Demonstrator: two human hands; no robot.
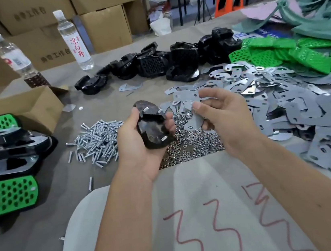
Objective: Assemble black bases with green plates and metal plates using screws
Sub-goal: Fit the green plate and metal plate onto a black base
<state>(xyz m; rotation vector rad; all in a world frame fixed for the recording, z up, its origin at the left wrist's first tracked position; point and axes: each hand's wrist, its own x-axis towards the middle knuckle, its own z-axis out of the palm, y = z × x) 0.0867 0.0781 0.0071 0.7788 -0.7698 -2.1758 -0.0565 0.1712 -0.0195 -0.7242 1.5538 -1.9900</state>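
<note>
While we look down thru the head cam, our left hand [134,137] grips a black base [154,127], fingers & thumb curled round it, underside up. Three screw tips poke up out of the base, two near the top edge, one low on its right side. Just right of that grip, our right hand [225,115] pinches a metal plate [190,109] betw. thumb and fingers; the plate hangs close beside the base, whether touching we can't tell.

Directly under both grips, on the counter [39,247], lies a heap of nuts [188,145]. Left of the left grip sits a pile of screws [97,140], w/ a few strays nearer us. Right of the right grip spreads a big pile of metal plates [284,105]. Beyond both grips, a row of loose black bases [164,60]; beyond & right of the right grip, a heap of green plates [290,54].

Far left of the left grip, assembled units [3,165], black w/ green tops, are stacked by a cardboard box [31,107]. Two water bottles [73,40] stand far beyond the left grip. Below our forearms lies a white sheet [131,224] w/ red scrawl.
</note>
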